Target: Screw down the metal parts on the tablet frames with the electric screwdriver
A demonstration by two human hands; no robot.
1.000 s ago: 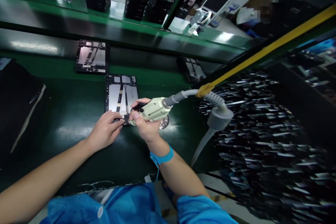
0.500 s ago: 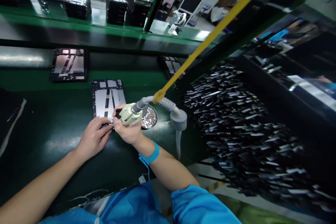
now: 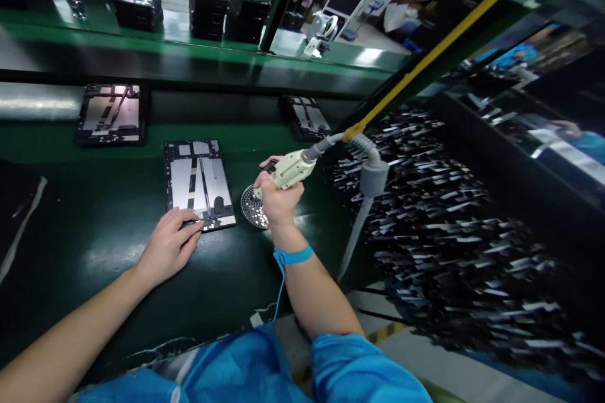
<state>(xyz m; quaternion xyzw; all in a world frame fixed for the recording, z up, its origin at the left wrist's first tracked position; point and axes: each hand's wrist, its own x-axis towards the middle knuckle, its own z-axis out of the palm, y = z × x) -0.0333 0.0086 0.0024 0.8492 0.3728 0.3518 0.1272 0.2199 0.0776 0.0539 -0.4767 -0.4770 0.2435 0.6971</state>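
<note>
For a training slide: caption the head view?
Left hand steadies tablet frame; right hand holds electric screwdriver over screw dish.

A dark green table [image 3: 118,252] carries an open tablet frame [image 3: 198,184] near its middle, with a round perforated screw dish [image 3: 253,206] just beside it. Two more frames [image 3: 109,114] [image 3: 305,117] lie farther back on the conveyor strip.

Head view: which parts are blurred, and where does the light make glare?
Head view: the right side is smeared with streaks, while the hands stay fairly sharp; the left hand rests on the flat panel, the right hand grips the screwdriver; glare shines on the green bench beside the left hand.
</note>
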